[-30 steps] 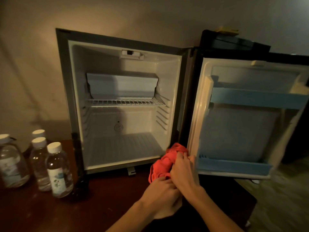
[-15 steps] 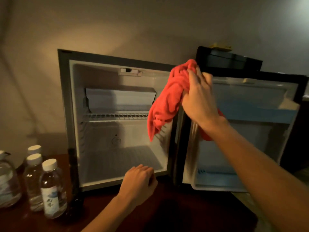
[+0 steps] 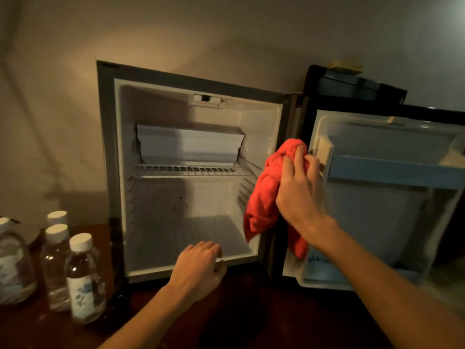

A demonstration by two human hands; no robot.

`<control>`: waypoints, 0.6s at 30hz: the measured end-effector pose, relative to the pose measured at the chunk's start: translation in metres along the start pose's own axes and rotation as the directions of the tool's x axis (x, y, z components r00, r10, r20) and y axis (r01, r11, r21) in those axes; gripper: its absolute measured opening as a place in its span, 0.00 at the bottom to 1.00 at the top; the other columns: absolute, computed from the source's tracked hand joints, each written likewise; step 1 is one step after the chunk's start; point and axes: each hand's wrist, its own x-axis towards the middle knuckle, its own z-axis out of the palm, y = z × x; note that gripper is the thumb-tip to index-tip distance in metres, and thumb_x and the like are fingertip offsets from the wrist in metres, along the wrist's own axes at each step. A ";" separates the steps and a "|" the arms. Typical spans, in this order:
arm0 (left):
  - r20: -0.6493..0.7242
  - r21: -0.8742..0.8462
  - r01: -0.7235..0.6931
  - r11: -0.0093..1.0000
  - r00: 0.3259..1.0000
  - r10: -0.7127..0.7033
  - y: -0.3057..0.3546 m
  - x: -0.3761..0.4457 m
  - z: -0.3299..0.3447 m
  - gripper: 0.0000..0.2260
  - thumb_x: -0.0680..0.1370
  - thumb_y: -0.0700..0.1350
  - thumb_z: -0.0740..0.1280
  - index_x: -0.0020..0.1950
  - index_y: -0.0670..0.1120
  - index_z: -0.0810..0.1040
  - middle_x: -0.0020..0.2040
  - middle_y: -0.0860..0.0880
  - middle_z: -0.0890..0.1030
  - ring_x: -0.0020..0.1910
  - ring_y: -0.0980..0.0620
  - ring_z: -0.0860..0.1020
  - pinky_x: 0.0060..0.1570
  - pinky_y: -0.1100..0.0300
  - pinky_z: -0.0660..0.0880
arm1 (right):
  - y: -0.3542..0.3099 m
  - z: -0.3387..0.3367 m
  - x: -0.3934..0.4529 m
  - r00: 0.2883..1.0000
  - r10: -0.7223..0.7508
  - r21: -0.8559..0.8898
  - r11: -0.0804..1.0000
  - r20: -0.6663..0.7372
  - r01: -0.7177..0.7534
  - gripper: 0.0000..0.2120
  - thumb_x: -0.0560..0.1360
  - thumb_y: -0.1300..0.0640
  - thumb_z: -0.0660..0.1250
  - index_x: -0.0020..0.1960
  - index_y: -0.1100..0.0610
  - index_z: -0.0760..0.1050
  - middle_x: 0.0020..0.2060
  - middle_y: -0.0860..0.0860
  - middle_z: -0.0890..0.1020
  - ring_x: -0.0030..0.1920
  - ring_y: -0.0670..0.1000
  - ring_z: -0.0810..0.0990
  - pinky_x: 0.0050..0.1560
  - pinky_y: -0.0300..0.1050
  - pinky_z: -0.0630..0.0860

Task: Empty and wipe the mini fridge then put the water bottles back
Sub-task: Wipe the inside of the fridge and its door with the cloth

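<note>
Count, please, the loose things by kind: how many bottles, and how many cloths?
Small water bottles with white caps: 3
Larger water bottle at the left edge, partly cut off: 1
Red cloth, gripped by the right hand at the hinge side of the fridge: 1
Total: 5

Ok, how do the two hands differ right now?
The right hand is raised at the hinge edge of the open door, gripping the red cloth; the left hand is low at the fridge's bottom front edge, holding nothing, fingers loosely curled. Both are bare and reach forward.
</note>
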 end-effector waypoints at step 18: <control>-0.031 -0.121 0.028 0.992 0.999 -0.032 -0.015 0.012 0.020 0.11 0.76 0.56 0.59 0.52 0.53 0.75 0.51 0.55 0.79 0.51 0.52 0.78 0.49 0.58 0.70 | -0.026 -0.042 0.055 0.986 -0.109 -0.301 0.943 0.126 0.143 0.19 0.68 0.57 0.61 0.55 0.65 0.78 0.53 0.62 0.79 0.62 0.61 0.64 0.54 0.50 0.68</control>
